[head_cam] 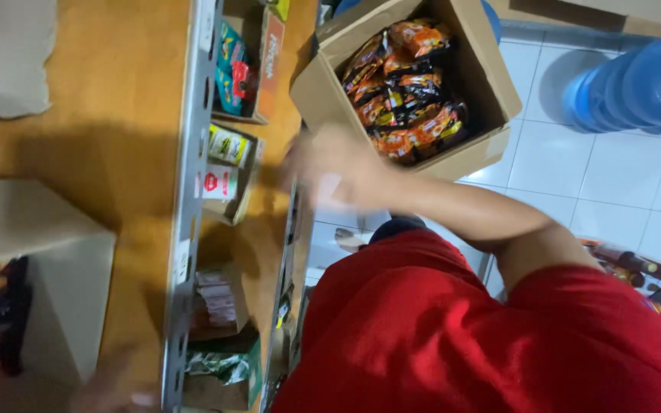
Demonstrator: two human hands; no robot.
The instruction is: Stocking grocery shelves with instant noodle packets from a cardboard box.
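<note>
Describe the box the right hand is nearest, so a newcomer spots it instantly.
Start at the metal shelf with the orange boards. Just beside its front edge, over the white tiled floor, sits an open cardboard box. Unlike the small shelf cartons, it is large and packed with orange-and-black packets; the blurred right hand hovers at its corner.

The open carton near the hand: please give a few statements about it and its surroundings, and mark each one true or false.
1. The carton holds orange and black packets. True.
2. The carton's flaps are taped shut. False: they are open.
3. The right hand is blurred, beside the carton. True.
4. The person's shirt is green. False: it is red.
5. Blue water jugs lie on the tiled floor. True.
</note>
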